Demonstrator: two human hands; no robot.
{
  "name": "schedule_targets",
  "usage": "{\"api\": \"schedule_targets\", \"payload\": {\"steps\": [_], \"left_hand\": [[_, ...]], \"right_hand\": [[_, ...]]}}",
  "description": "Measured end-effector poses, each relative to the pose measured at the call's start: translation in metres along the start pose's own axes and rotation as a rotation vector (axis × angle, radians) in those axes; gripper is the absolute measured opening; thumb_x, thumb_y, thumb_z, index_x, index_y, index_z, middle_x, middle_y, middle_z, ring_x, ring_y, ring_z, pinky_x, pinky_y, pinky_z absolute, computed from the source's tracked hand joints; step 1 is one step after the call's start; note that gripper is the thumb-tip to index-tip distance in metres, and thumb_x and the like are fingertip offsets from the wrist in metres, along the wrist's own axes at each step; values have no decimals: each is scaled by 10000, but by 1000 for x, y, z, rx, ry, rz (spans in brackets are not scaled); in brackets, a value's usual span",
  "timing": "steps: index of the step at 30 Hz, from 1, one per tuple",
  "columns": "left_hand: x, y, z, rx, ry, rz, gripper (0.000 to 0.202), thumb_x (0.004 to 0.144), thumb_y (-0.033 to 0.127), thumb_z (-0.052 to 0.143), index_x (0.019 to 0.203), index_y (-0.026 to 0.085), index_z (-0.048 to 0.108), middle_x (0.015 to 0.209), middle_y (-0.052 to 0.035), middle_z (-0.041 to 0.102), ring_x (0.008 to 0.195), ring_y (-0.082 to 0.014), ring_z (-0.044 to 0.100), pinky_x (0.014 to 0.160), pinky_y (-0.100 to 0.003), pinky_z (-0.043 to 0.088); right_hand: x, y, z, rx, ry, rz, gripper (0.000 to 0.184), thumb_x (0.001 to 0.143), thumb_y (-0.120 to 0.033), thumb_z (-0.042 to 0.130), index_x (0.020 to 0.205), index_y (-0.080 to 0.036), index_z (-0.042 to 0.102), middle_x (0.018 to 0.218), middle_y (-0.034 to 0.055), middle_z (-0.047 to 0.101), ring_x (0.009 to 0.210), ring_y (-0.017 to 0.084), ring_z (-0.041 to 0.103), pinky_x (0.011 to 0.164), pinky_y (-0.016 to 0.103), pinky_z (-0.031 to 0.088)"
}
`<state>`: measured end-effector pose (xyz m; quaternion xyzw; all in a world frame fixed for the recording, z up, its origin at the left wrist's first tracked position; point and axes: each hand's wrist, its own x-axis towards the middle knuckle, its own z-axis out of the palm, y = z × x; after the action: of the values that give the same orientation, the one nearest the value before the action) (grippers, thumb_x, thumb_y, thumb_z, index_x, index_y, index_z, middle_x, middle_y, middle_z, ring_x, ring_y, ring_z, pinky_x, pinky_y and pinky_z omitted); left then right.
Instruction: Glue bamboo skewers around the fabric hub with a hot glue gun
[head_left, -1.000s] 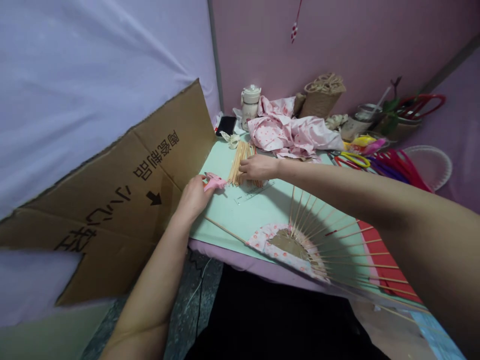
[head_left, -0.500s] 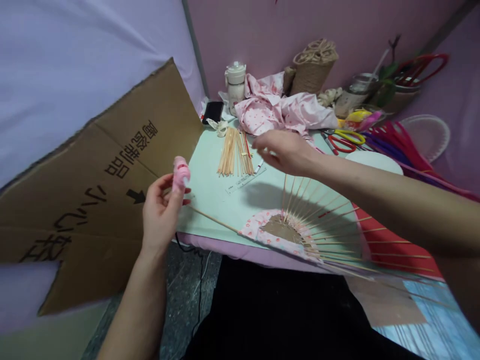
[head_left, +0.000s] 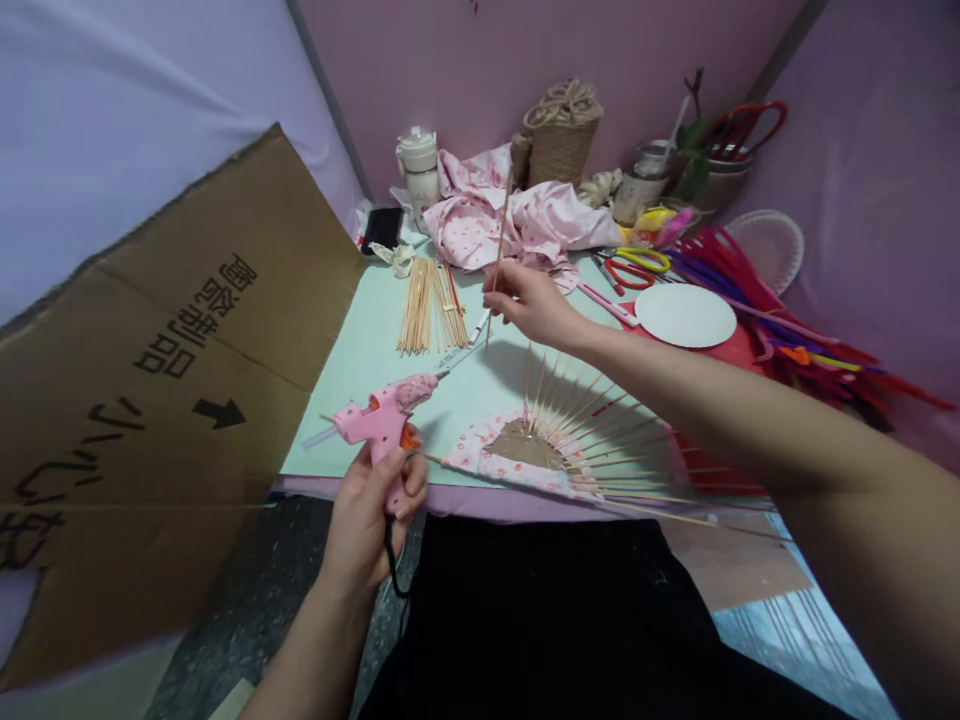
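Holds a pink glue gun [head_left: 382, 420] tight in the left hand [head_left: 371, 505], just left of the half-made fan [head_left: 555, 450]. Pinches one thin wooden stick [head_left: 501, 235] nearly upright in the right hand [head_left: 529, 300], just past the fan.

Left hand [head_left: 371, 515] lifted glue gun [head_left: 379, 420] off tabletop [head_left: 360, 370] and regripped it, nozzle now at 2 o'clock. Right hand [head_left: 529, 305] left stick bundle [head_left: 427, 305] and raised one stick [head_left: 501, 225] toward 12.

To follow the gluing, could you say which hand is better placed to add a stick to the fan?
Probably the right hand: it pinches a thin wooden stick near the fan-shaped stick frame; the left hand grips the pink glue gun.
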<state>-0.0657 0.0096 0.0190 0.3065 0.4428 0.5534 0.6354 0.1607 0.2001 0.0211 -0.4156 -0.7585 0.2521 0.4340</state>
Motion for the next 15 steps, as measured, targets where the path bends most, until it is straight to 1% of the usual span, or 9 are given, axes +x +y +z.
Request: {"api": "schedule_targets", "payload": {"steps": [2,4,5,6,7,9,11,13,15], "left_hand": [[-3,-2,4,31,23,-5,212,810,327,705,933,161,656,764,-12,593,541,-48,437,446,-135,326],[-4,-4,5,98,44,-5,241,811,359,688,926,150,656,719,-13,594,565,-74,481,490,-162,374],[-4,-4,5,144,40,-18,255,819,378,672,923,146,655,685,-9,588,555,-82,485,494,-173,379],[-4,-4,5,193,28,-34,270,831,398,651,923,144,654,643,-1,574,535,-87,477,488,-181,373],[-4,-4,5,241,11,-48,286,842,417,632,925,144,652,606,8,557,513,-90,463,477,-186,360],[-3,-3,2,330,-16,-61,300,846,435,619,929,148,648,571,21,544,492,-92,446,477,-196,359],[-1,-1,1,420,-36,-74,298,831,444,637,896,153,638,562,28,544,483,-89,438,484,-199,361],[2,3,0,510,-45,-109,311,789,458,679,817,154,622,549,31,539,460,-81,420,462,-196,340],[7,9,2,582,-54,-152,341,738,476,716,751,151,615,531,32,529,442,-77,406,435,-194,314]], "right_hand": [[2,-1,-4,12,14,29,219,842,-140,527,1055,-195,526,727,10,663,633,161,626,573,294,520],[3,-8,-18,24,69,47,553,835,-131,536,1356,-190,361,730,-11,666,607,159,615,550,285,510],[3,-14,-29,36,102,52,699,832,-138,561,1450,-221,244,731,-29,666,584,156,603,530,278,500],[2,-19,-39,37,124,52,765,831,-150,588,1486,-260,207,752,-36,675,572,151,591,522,276,492],[0,-23,-50,30,113,60,710,833,-164,610,1461,-274,296,757,-33,683,570,148,589,518,277,488],[-7,-26,-68,14,48,107,334,837,-211,636,1170,-221,606,691,-13,671,550,143,583,503,288,480],[-16,-23,-82,32,-87,138,98,817,-275,680,883,-203,671,702,13,689,598,151,620,536,301,507],[-26,-16,-93,35,-242,132,172,775,-355,730,842,-211,664,771,19,719,676,166,664,596,312,537],[-33,-10,-104,-94,-328,78,234,776,-427,721,869,-220,665,770,2,718,685,163,674,612,303,525]]}}
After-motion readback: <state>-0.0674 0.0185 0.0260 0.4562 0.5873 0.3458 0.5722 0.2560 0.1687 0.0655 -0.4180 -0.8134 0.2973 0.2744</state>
